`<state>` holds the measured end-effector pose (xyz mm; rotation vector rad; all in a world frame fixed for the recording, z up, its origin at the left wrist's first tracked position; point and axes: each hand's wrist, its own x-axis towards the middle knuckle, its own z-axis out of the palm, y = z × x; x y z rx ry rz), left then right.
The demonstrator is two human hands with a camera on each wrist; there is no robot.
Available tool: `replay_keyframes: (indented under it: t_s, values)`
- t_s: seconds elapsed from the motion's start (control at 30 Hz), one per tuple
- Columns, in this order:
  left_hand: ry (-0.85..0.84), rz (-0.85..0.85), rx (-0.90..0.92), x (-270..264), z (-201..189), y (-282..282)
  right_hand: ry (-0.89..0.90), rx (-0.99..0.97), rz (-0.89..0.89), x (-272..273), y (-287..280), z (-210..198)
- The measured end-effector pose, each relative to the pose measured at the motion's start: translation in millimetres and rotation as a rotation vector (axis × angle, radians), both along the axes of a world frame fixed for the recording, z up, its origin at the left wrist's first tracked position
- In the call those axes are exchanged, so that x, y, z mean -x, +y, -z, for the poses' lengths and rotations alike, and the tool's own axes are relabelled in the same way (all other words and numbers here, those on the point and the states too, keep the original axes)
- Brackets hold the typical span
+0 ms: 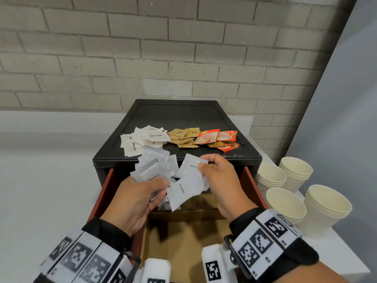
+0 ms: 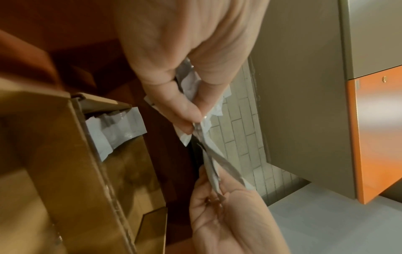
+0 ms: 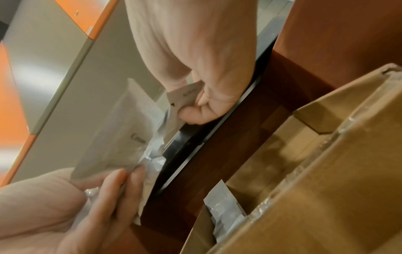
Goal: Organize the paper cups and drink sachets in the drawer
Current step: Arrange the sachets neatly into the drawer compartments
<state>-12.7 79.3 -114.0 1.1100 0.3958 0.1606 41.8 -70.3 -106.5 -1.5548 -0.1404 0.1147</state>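
Above the open drawer [image 1: 106,193], from the head view: left hand [image 1: 134,199] gripping a fan of white "Cream" sachets [image 1: 151,172], right hand [image 1: 219,180] pinching two more "Cream" packets [image 1: 186,186]. On the black cabinet top [image 1: 177,117], "White Sugar" sachets [image 1: 142,138], brown sachets [image 1: 184,136], orange "Coffee Mate" packets [image 1: 216,137]. Cream paper cups [image 1: 289,190] stacked on the counter [image 1: 40,190], right of the drawer.

From the left wrist: cardboard divider [image 2: 71,163] inside the drawer, silver sachets [image 2: 113,130] tucked behind it, unseen from above.

From the right wrist: "Cream" legible on one held packet [image 3: 121,130]; another sachet [image 3: 224,209] standing in a cardboard compartment.
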Motion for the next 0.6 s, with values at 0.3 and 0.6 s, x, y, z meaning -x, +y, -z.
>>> replay_keyframes:
  t_s: [0.3, 0.6]
  values:
    - [-0.018, -0.001, 0.019, -2.1, 1.2, 7.5, 0.141, 0.049, -0.071, -2.6, -3.9, -1.4]
    - [0.009, 0.018, 0.03, -2.1, 3.4, -1.8, 0.309, -0.187, -0.287, 3.5, -0.8, -8.3]
